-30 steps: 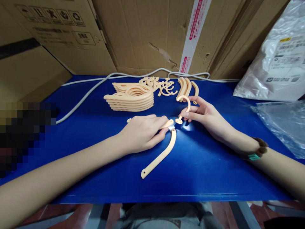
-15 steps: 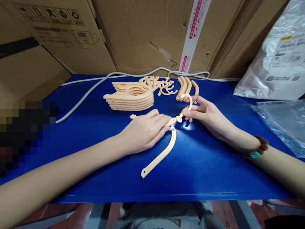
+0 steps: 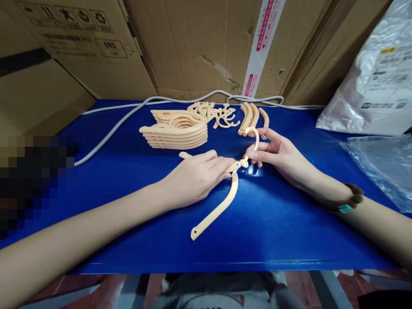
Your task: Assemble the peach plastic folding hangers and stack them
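Observation:
My left hand (image 3: 199, 174) is closed on a cream plastic hanger arm (image 3: 185, 155), whose two ends stick out past the fingers. Between the thumb and fingers of my right hand (image 3: 273, 150) is a cream hanger hook (image 3: 256, 138), curved end up. The hook's round base is right beside the holed end of the held arm; whether they touch I cannot tell. Just below, a second hanger arm (image 3: 219, 210), bent at the top and with a hole at each end, lies on the blue table (image 3: 289, 240).
Behind my hands are a stack of folded hangers (image 3: 175, 135), a pile of loose hooks (image 3: 222, 116) and several more hanger arms (image 3: 249, 118). A white cable (image 3: 112, 146) runs along the back, before cardboard boxes (image 3: 199, 47). Plastic bags (image 3: 370, 94) lie at the right.
My left hand has shifted slightly to the right with the hanger arm. The hook in my right hand has tilted a little, its base moving slightly right and down.

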A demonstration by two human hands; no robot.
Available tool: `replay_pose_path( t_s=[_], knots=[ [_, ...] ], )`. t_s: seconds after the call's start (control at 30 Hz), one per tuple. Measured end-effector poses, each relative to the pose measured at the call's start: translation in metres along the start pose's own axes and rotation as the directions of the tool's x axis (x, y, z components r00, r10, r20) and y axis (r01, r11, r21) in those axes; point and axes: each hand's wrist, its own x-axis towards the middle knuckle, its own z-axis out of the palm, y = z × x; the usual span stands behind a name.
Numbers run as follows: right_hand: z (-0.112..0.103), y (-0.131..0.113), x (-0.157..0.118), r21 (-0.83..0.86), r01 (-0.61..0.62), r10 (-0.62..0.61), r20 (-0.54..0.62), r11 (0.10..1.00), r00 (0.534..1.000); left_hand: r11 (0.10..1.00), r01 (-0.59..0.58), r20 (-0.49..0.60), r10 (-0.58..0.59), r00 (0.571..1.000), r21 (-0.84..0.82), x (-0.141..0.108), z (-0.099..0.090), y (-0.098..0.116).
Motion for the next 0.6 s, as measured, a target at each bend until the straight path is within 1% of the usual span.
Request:
replay_pose_path(
  t_s=[0.17, 0.37, 0.5, 0.53, 0.57, 0.6],
  knots=[
    [0.0008, 0.0002, -0.0003, 0.015, 0.007, -0.007, 0.022, 1.000, 1.000, 1.000, -0.016, -0.022, 0.016, 1.000, -0.018, -0.0005, -0.0002, -0.0005],
    [0.0035, 0.0011, -0.0005, 0.018, 0.023, -0.022, -0.022, 1.000, 1.000, 1.000, -0.007, -0.016, 0.007, 1.000, 0.000, -0.0011, 0.0001, -0.0001],
    [0.0050, -0.0002, -0.0012, 0.021, 0.001, -0.001, -0.013, 1.000, 1.000, 1.000, -0.015, -0.033, 0.016, 0.999, 0.024, -0.0004, -0.0006, 0.0000],
    [0.0043, -0.0016, -0.0011, 0.018, 0.010, -0.010, -0.028, 1.000, 1.000, 0.999, -0.019, -0.044, 0.020, 0.999, 0.035, -0.0003, -0.0009, -0.0006],
    [0.0025, -0.0033, -0.0006, 0.008, 0.035, -0.035, -0.070, 0.999, 0.997, 0.998, -0.022, -0.061, 0.025, 0.998, 0.051, -0.0003, -0.0011, -0.0014],
    [-0.0009, -0.0054, 0.0002, -0.009, 0.072, -0.073, -0.138, 0.997, 0.988, 0.998, -0.024, -0.078, 0.029, 0.996, 0.066, -0.0004, -0.0012, -0.0024]
  ],
)
